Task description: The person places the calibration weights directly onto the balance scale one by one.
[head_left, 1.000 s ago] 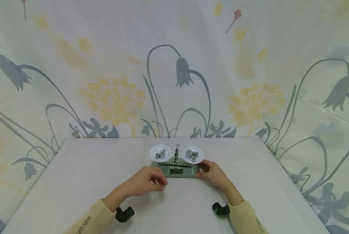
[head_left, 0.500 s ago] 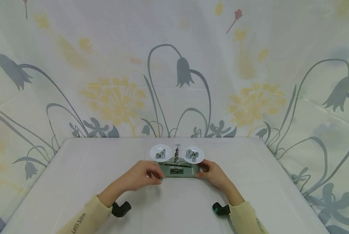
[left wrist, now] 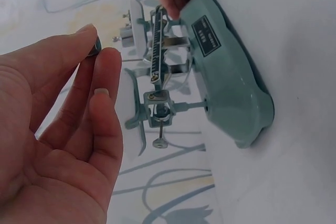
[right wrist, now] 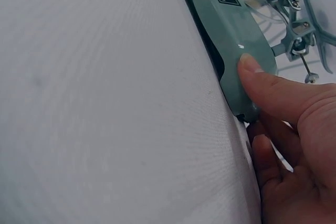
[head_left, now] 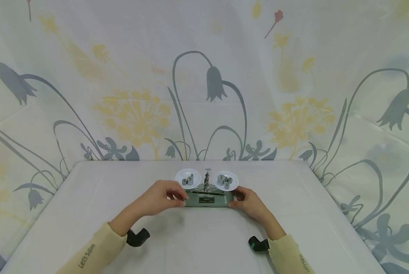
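Observation:
A green balance scale [head_left: 194, 202] with two white pans stands near the back of the table. The left pan [head_left: 180, 175] bears a few small metal weights [head_left: 190, 179]; several more weights [head_left: 221, 179] stand on the right pan [head_left: 235, 180]. My left hand [head_left: 160, 198] is in the air by the base's left end. Between its thumb and index finger it pinches a small metal weight [left wrist: 96, 48], mostly hidden by the fingertips. At the base's right end my right hand [right wrist: 294, 129] grips the scale, thumb on the green top and fingers curled at the end and rear.
A white cloth covers the table [head_left: 204, 243]. Flower-patterned fabric [head_left: 204, 114] hangs behind and at both sides. Black wrist devices [head_left: 138, 238] stick out beside both sleeves.
My left hand has moved away from me and to the left, toward the base's left end, carrying the small weight. The right hand and scale have stayed in place.

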A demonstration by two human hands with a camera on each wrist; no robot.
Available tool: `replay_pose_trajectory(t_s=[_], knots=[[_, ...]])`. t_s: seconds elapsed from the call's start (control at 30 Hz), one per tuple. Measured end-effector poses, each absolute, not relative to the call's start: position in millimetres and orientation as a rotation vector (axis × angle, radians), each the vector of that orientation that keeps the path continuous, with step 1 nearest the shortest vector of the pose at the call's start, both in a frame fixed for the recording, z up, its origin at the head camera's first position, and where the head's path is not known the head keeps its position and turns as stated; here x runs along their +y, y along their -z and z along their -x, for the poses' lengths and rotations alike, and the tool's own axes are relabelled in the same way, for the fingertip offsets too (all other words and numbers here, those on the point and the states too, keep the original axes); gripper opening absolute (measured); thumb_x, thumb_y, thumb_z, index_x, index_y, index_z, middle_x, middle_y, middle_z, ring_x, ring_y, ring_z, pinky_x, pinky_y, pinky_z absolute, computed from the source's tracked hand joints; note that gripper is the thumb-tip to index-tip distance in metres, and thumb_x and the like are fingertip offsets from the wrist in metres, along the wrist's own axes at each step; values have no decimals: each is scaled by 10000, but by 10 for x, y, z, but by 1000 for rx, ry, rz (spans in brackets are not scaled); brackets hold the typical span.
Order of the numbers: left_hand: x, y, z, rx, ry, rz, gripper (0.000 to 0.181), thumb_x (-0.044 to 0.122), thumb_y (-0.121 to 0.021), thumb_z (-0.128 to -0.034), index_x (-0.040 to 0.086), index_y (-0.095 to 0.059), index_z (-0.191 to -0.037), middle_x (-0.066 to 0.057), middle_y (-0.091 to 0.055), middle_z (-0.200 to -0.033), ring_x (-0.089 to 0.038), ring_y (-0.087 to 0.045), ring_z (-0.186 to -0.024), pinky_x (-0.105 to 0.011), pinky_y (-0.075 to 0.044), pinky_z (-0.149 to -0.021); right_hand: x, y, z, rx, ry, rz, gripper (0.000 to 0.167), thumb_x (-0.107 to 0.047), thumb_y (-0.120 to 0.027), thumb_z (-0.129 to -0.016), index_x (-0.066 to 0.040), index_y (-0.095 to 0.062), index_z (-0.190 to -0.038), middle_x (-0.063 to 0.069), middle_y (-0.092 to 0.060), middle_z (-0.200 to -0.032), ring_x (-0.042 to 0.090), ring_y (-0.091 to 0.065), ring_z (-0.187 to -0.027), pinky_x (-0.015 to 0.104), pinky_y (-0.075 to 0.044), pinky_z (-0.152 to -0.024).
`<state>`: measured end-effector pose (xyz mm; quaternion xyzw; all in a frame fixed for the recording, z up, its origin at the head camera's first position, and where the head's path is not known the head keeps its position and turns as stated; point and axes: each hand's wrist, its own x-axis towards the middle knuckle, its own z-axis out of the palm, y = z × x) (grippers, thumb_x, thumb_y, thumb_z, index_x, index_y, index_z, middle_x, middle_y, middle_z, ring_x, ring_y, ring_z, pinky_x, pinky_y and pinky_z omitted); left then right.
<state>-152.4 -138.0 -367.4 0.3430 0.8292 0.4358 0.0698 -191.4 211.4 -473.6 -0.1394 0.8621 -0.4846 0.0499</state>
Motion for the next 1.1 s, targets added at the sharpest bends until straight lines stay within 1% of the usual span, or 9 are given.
replay_pose_trajectory(t_s=[0.23,0.33,0.53,0.63,0.83,1.1], knots=[[-1443,3607,1572,2544,-1305,-1029,137,118,-782,-867,178,-763,-989,98,-703,-933,-94,-640,-809,-284,-544,-737,2094,4729,1901,2608,1525,433,573,-93,-812,-815,37,-584,-1324,199,-609,-1299,335,-576,-1180,494,-477,-987],[-1462,3580,1605,2562,-1302,-1043,133,114,-780,-869,165,-762,-990,87,-706,-925,-95,-636,-809,-283,-542,-730,2096,4736,1901,2614,1517,430,580,-95,-812,-815,42,-580,-1328,200,-611,-1296,334,-577,-1176,489,-480,-984],[-1474,3515,1653,2588,-1289,-1031,135,86,-775,-867,143,-764,-989,44,-712,-921,-100,-642,-811,-283,-547,-733,2109,4742,1906,2659,1460,448,568,-119,-816,-809,25,-599,-1313,179,-632,-1269,300,-594,-1148,430,-507,-954],[-1478,3487,1669,2597,-1285,-1008,132,80,-777,-864,115,-764,-990,48,-708,-926,-107,-641,-813,-286,-551,-734,2109,4741,1912,2641,1475,442,573,-120,-819,-806,17,-601,-1317,173,-630,-1275,298,-587,-1162,431,-498,-968],[-1481,3444,1724,2614,-1263,-977,143,62,-783,-851,61,-751,-991,50,-703,-923,-114,-648,-806,-283,-562,-723,2125,4756,1927,2619,1486,451,587,-136,-827,-806,28,-593,-1319,187,-621,-1285,322,-580,-1173,475,-485,-980],[-1460,3428,1838,2644,-1183,-1036,114,53,-775,-851,64,-748,-961,22,-707,-924,-108,-663,-823,-278,-564,-720,2125,4757,1927,2626,1473,423,579,-118,-827,-796,0,-607,-1318,161,-631,-1279,309,-580,-1190,428,-495,-978]])
